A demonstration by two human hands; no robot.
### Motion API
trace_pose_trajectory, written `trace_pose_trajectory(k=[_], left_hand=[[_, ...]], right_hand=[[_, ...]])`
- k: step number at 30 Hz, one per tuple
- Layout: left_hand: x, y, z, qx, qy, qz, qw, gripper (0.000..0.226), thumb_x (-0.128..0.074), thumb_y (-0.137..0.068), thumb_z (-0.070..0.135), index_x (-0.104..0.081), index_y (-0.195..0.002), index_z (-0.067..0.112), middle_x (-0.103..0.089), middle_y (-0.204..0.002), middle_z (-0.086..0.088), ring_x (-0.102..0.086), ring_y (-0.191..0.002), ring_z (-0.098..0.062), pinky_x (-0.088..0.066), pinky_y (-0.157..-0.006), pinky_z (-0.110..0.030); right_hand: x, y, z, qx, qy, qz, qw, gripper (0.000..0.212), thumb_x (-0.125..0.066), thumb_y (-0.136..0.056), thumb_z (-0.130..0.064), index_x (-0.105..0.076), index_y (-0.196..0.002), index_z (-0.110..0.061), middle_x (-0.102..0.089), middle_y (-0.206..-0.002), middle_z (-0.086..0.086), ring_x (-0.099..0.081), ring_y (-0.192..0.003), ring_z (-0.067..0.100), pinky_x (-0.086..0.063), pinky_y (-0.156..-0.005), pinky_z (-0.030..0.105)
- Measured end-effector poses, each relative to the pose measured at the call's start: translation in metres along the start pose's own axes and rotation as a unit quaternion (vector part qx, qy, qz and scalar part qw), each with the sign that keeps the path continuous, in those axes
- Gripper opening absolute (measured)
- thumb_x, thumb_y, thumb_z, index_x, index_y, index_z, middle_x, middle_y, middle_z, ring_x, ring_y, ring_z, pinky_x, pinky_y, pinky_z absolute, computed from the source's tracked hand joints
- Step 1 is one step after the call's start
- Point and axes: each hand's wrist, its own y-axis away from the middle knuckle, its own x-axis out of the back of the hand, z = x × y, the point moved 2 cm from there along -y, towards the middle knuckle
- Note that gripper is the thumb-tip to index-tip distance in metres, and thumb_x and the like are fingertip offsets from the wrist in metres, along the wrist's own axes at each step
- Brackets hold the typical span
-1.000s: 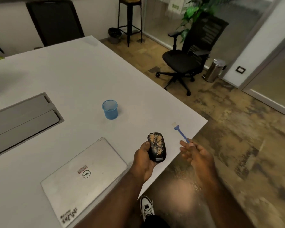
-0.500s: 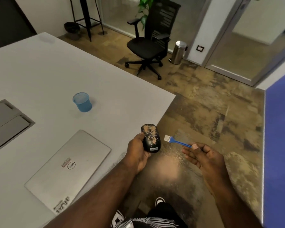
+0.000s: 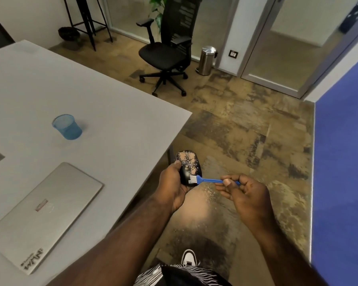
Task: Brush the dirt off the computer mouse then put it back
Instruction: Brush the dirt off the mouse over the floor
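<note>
The mouse (image 3: 188, 168) is glossy black, speckled over its top with pale tan grit. The brush (image 3: 207, 180) against it has a bright blue handle and a white bristle head. On the matte light grey table (image 3: 87, 96) stands a translucent blue cup (image 3: 67, 126), and a silver laptop (image 3: 43, 207) carries a small red-and-white sticker and black lettering. The floor (image 3: 246, 131) is mottled brown and ochre. A solid deep blue panel (image 3: 343, 162) fills the right side.

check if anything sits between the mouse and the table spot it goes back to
Nothing visible does. The mouse is held in the left hand just off the table edge; the near tabletop is bare, with the laptop and blue cup farther left.
</note>
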Motion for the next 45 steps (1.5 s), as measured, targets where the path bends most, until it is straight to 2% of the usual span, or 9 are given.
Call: trace_pose_trajectory(k=[5, 9, 11, 19, 24, 29, 36, 41, 45], left_hand=[[-0.023, -0.007, -0.02, -0.006, -0.014, 0.003, 1.0, 0.032, -0.038, -0.102, 0.023, -0.06, -0.112, 0.003, -0.071, -0.096, -0.013, -0.072, -0.07, -0.024, -0.057, -0.059, -0.039], [-0.04, -0.007, -0.029, -0.003, -0.036, -0.012, 0.999, 0.036, -0.036, -0.102, 0.025, -0.055, -0.124, 0.003, -0.068, -0.116, -0.017, -0.069, -0.089, -0.028, -0.056, -0.067, -0.041], [-0.047, -0.007, -0.032, 0.001, -0.036, -0.024, 0.999, 0.037, -0.036, -0.102, 0.025, -0.055, -0.125, 0.003, -0.067, -0.12, -0.019, -0.068, -0.095, -0.029, -0.056, -0.072, -0.043], [-0.068, -0.012, -0.04, 0.015, -0.036, -0.039, 0.998, 0.03, -0.035, -0.103, 0.024, -0.057, -0.112, 0.007, -0.069, -0.104, -0.014, -0.067, -0.091, -0.028, -0.055, -0.076, -0.045], [-0.075, -0.017, -0.039, 0.015, -0.037, -0.033, 0.999, 0.033, -0.036, -0.103, 0.024, -0.055, -0.121, 0.004, -0.066, -0.117, -0.019, -0.066, -0.098, -0.032, -0.055, -0.076, -0.046], [-0.084, -0.019, -0.041, 0.014, -0.038, -0.022, 0.999, 0.035, -0.037, -0.102, 0.025, -0.058, -0.117, 0.001, -0.068, -0.112, -0.019, -0.067, -0.096, -0.033, -0.055, -0.077, -0.045], [-0.093, -0.019, -0.047, 0.018, -0.049, -0.038, 0.998, 0.031, -0.035, -0.103, 0.023, -0.058, -0.109, 0.004, -0.068, -0.108, -0.019, -0.067, -0.088, -0.029, -0.056, -0.074, -0.044], [-0.094, -0.019, -0.05, 0.019, -0.058, -0.042, 0.997, 0.033, -0.035, -0.103, 0.023, -0.058, -0.117, 0.003, -0.065, -0.12, -0.02, -0.063, -0.109, -0.036, -0.054, -0.08, -0.047], [-0.094, -0.018, -0.051, 0.027, -0.045, -0.048, 0.997, 0.031, -0.035, -0.102, 0.022, -0.058, -0.116, 0.005, -0.063, -0.125, -0.02, -0.061, -0.115, -0.037, -0.051, -0.09, -0.052]], right_hand=[[0.029, -0.018, 0.006, 0.017, 0.023, 0.006, 1.0, 0.026, -0.062, -0.094, -0.005, -0.071, -0.084, -0.027, -0.077, -0.075, -0.005, -0.077, -0.076, 0.013, -0.06, -0.07, 0.023], [0.048, -0.034, 0.005, 0.038, 0.037, 0.027, 0.998, 0.024, -0.062, -0.093, -0.007, -0.069, -0.086, -0.029, -0.077, -0.077, -0.012, -0.076, -0.074, 0.006, -0.057, -0.066, 0.016], [0.056, -0.043, 0.004, 0.038, 0.037, 0.042, 0.998, 0.023, -0.062, -0.093, -0.007, -0.069, -0.086, -0.028, -0.076, -0.072, -0.008, -0.076, -0.073, 0.006, -0.057, -0.066, 0.016], [0.079, -0.081, 0.001, 0.03, 0.06, 0.092, 0.994, 0.012, -0.06, -0.095, -0.008, -0.07, -0.098, -0.013, -0.076, -0.083, 0.006, -0.075, -0.075, 0.007, -0.06, -0.07, 0.021], [0.094, -0.07, -0.008, 0.055, 0.034, 0.05, 0.997, 0.017, -0.062, -0.093, -0.004, -0.07, -0.088, -0.019, -0.077, -0.074, 0.002, -0.077, -0.074, 0.014, -0.061, -0.067, 0.024], [0.076, -0.049, -0.001, 0.069, 0.093, -0.028, 0.993, 0.031, -0.065, -0.091, -0.005, -0.069, -0.086, -0.035, -0.077, -0.079, -0.012, -0.076, -0.075, 0.007, -0.062, -0.069, 0.025], [0.083, -0.064, -0.001, 0.107, 0.142, 0.054, 0.983, 0.033, -0.065, -0.092, -0.012, -0.064, -0.083, -0.044, -0.073, -0.071, -0.019, -0.073, -0.072, 0.0, -0.063, -0.069, 0.031], [0.093, -0.078, -0.004, 0.104, 0.157, 0.094, 0.978, 0.028, -0.065, -0.092, -0.015, -0.064, -0.085, -0.041, -0.071, -0.071, -0.02, -0.073, -0.072, -0.001, -0.063, -0.068, 0.03], [0.097, -0.09, -0.001, 0.079, 0.157, 0.117, 0.977, 0.014, -0.064, -0.093, -0.014, -0.07, -0.093, -0.027, -0.072, -0.075, -0.013, -0.074, -0.073, 0.005, -0.063, -0.071, 0.039]])
